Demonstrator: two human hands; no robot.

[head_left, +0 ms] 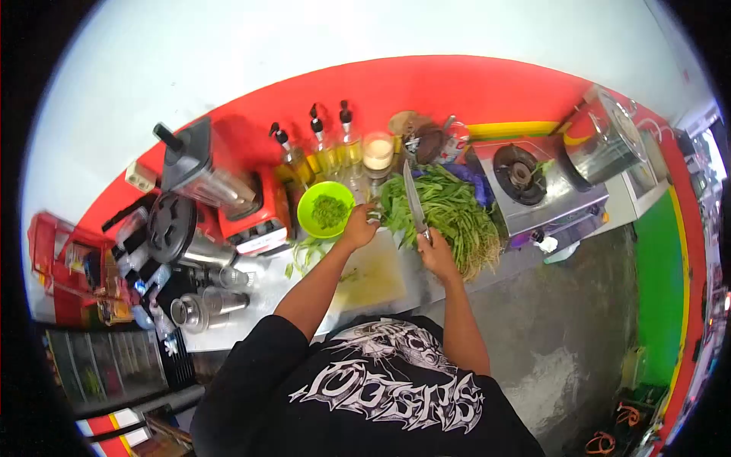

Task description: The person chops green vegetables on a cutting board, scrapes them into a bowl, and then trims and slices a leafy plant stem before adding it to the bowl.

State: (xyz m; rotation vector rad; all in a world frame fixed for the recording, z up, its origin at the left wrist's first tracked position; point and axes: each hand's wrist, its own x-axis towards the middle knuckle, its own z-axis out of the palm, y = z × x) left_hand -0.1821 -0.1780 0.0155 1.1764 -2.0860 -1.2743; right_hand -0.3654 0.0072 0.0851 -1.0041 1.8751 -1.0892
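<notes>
My right hand (438, 257) grips the handle of a large kitchen knife (414, 199), its blade pointing up and away from me, over the left side of a big pile of leafy greens (449, 217) with roots toward the front. My left hand (361, 226) is beside the right rim of a lime-green bowl (310, 222), fingers slightly apart, with nothing visible in them. Chopped greens (330, 211) lie in the bowl. A cutting board (377, 278) with yellowish stains and a few scraps is below my left hand.
At the back stand pump bottles (323, 141) and a candle-like jar (378, 152). A red blender (263, 209) is to the left, near steel and glass cups (205, 308). A gas stove (533, 194) with a large steel pot (609, 148) is on the right.
</notes>
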